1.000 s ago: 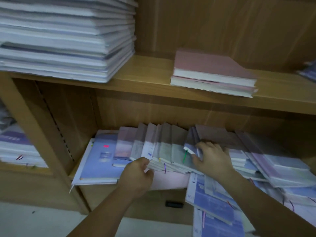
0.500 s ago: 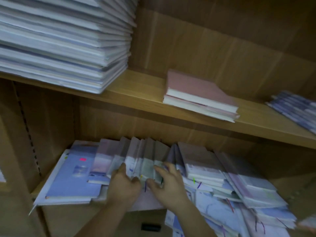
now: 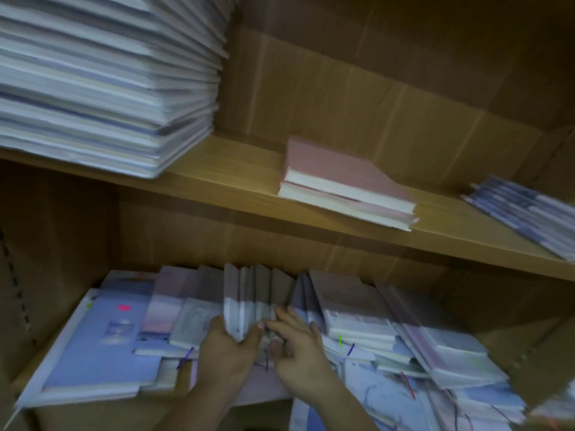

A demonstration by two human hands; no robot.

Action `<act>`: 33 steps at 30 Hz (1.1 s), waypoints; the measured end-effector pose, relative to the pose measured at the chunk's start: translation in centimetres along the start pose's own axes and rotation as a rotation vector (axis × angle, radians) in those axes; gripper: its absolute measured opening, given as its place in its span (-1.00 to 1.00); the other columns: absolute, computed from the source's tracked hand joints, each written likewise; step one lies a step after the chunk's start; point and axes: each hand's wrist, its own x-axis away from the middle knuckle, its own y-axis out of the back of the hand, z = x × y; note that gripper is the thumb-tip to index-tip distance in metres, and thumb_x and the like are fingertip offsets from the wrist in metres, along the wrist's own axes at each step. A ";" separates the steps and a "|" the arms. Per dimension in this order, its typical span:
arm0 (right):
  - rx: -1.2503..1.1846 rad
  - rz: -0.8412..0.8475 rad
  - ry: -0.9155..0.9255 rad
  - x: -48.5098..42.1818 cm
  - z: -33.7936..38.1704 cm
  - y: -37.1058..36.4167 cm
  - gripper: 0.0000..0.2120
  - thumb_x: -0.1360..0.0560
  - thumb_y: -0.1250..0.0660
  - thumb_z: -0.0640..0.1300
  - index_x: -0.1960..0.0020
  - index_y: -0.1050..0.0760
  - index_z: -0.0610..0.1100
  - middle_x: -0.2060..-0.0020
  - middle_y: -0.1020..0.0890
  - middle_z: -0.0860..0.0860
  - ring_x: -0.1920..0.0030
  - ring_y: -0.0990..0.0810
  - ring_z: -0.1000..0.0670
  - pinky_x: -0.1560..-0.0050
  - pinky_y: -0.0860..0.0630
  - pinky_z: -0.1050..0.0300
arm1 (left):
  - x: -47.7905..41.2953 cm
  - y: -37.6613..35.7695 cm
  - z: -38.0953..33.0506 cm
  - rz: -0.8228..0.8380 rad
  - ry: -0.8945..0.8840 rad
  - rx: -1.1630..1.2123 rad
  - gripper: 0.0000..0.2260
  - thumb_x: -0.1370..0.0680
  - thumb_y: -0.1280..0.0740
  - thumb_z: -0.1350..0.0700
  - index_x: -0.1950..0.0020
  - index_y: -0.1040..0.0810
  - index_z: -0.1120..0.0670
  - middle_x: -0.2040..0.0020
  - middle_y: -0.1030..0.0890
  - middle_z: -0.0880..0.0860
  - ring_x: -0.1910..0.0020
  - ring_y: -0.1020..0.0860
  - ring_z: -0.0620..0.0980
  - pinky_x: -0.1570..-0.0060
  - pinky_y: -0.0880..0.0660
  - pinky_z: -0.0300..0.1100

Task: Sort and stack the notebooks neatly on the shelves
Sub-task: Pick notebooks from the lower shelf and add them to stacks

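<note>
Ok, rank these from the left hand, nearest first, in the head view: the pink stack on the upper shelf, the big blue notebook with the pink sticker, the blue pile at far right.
1. Big blue notebook, low down, just left of the left hand.
2. Pink stack, upper shelf, above and right.
3. Blue pile, same shelf, far right.

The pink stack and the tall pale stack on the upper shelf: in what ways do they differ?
The tall pale stack holds many notebooks; the pink stack seems to hold only two. The tall pale stack has white and bluish covers, the pink stack pink ones. The tall pale stack stands at the left end, the pink stack near the middle. Both lie flat on the upper shelf.
</note>
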 end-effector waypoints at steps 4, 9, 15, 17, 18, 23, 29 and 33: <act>-0.061 -0.005 0.003 0.6 -0.7 0.6 -0.52 -0.67 -0.21 0.00 -0.56 -0.22 0.21 -0.57 -0.21 0.24 -0.59 -0.10 0.14 -0.62 0.03 -0.07 | 0.6 0.6 -0.7 -0.023 0.039 0.043 -0.75 -0.50 -0.50 0.00 -0.02 -0.52 0.09 0.15 -0.63 0.09 0.17 -0.62 0.09 0.20 -0.51 -0.12; -0.083 -0.031 -0.015 1.0 -0.5 1.0 -0.53 -0.63 -0.27 0.09 -0.52 -0.34 0.16 -0.48 -0.28 0.33 -0.56 -0.18 0.18 -0.59 -0.09 -0.08 | 1.2 4.1 -0.8 -0.019 0.063 0.086 -0.81 -0.46 -0.52 0.07 0.04 -0.57 0.08 0.19 -0.66 0.06 0.21 -0.63 0.02 0.18 -0.57 -0.12; 0.123 0.103 0.112 1.5 -0.4 -0.1 -0.54 -0.61 -0.25 0.11 -0.49 -0.28 0.32 -0.47 -0.06 0.42 -0.54 0.10 0.31 -0.58 0.30 -0.18 | 1.8 9.5 0.7 0.280 0.332 0.193 -0.78 -0.51 -0.49 0.15 -0.10 -0.57 0.16 -0.01 -0.67 0.30 0.14 -0.72 0.27 0.24 -0.67 0.04; 0.151 0.123 0.100 1.3 -0.3 -0.3 -0.53 -0.60 -0.23 0.15 -0.49 -0.27 0.33 -0.46 0.00 0.44 -0.55 0.12 0.29 -0.57 0.32 -0.20 | 1.6 9.5 1.3 0.305 0.301 0.040 -0.77 -0.52 -0.48 0.02 -0.09 -0.54 0.06 -0.01 -0.68 0.24 0.13 -0.72 0.24 0.29 -0.63 -0.04; 0.150 0.134 0.095 1.2 -0.3 -0.2 -0.50 -0.57 -0.24 0.22 -0.49 -0.26 0.34 -0.46 0.02 0.44 -0.57 0.12 0.27 -0.57 0.30 -0.21 | 1.5 9.3 1.4 0.285 0.258 -0.037 -0.75 -0.50 -0.49 -0.04 -0.06 -0.53 0.02 0.03 -0.68 0.19 0.13 -0.71 0.22 0.29 -0.63 -0.04; 0.238 0.133 0.138 1.3 -0.6 0.1 -0.13 -0.33 -0.23 0.60 -0.55 -0.18 0.30 -0.53 0.10 0.34 -0.57 0.15 0.27 -0.60 0.16 -0.15 | 1.2 8.5 2.2 0.222 0.091 -0.180 -0.50 -0.34 -0.53 -0.30 -0.06 -0.51 -0.01 0.07 -0.64 0.02 0.09 -0.66 0.08 0.15 -0.65 -0.03; 0.362 -0.286 0.279 0.1 -0.4 -1.9 -0.53 -0.58 -0.13 0.14 -0.20 -0.65 -0.12 -0.22 -0.66 -0.12 -0.20 -0.66 -0.11 -0.14 -0.60 0.02 | 2.5 6.7 1.6 0.303 0.172 0.072 -0.57 -0.46 -0.53 -0.16 -0.14 -0.51 0.07 -0.08 -0.64 0.10 0.05 -0.66 0.04 0.22 -0.69 -0.10; 0.326 -0.455 0.279 1.3 1.2 -0.7 -0.59 -0.58 -0.14 0.02 -0.14 -0.66 -0.19 -0.07 -0.72 -0.12 0.05 -0.72 -0.11 0.16 -0.61 0.12 | 2.0 5.1 0.4 0.272 0.317 0.099 -0.34 -0.53 -0.33 -0.34 -0.41 -0.42 0.12 -0.29 -0.56 0.14 -0.21 -0.57 0.11 -0.19 -0.60 0.09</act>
